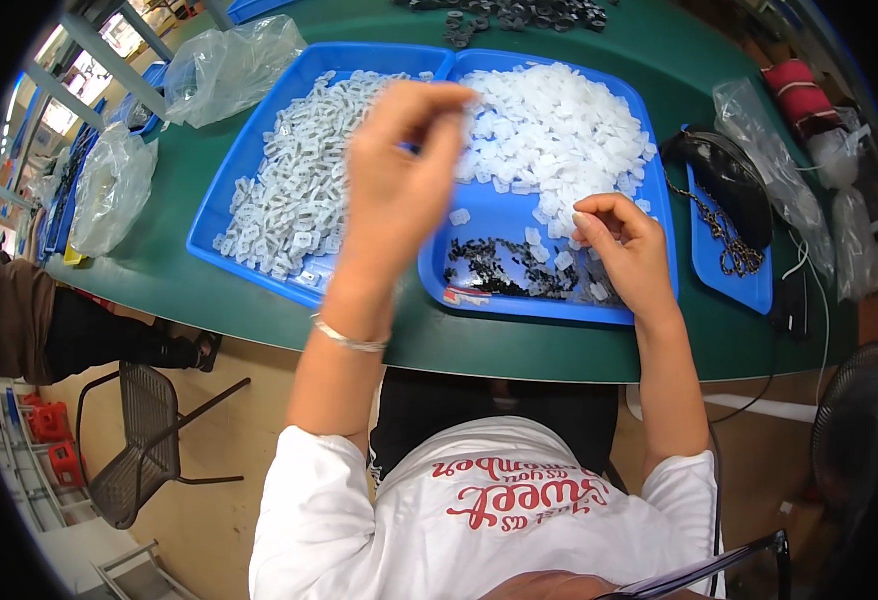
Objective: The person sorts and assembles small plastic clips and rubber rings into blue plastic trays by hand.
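Head view. Nearest the camera: dark spectacle frame point(699, 572) at the lower edge, then the person's white printed T-shirt point(479, 510); both forearms rise from it toward a green table point(519, 350).

Left hand point(399, 185): raised above the table, wrist carrying a thin silver bracelet point(351, 340). Fingertips point(444, 105) pinched together at the top. Grip narrow; whether a piece sits between them cannot be told, as the hand is motion-blurred.

Right hand point(624, 250): low, resting at the near right part of the right blue tray point(539, 305). Fingers curled, thumb and forefinger close together over small translucent pieces; what, if anything, is pinched is not resolvable.

Right blue tray contents: heap of white translucent plastic pieces point(549, 130) in the far half; patch of small black parts point(499, 268) near the front edge, just left of the right hand.

Left blue tray point(221, 215): touching the right tray along its side; holds clear plastic clips point(299, 190) spread over most of the floor.

Surroundings: crumpled clear plastic bags point(229, 65) at far left of the table; a third, narrow blue tray point(744, 285) at right with a black pouch point(724, 180) and a chain point(719, 235); pile of dark parts point(519, 12) at the far edge. Mesh chair point(144, 440) on the floor lower left.
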Action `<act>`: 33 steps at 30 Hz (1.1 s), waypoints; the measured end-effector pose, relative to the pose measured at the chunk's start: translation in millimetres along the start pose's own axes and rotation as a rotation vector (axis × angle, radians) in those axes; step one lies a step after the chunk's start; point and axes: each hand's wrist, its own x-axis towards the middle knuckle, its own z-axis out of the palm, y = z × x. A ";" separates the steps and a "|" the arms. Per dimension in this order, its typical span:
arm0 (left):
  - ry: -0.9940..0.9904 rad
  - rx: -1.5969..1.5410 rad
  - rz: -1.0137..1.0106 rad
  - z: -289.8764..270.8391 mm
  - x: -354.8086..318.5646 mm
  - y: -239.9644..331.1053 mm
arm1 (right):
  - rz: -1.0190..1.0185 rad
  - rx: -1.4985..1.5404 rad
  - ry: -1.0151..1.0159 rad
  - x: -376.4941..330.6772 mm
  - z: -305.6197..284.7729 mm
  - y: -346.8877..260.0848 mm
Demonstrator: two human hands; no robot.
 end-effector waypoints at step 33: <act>-0.626 0.171 -0.088 42.9 -40.0 -46.2 | -0.096 -0.544 -0.497 -9.8 -5.4 -4.3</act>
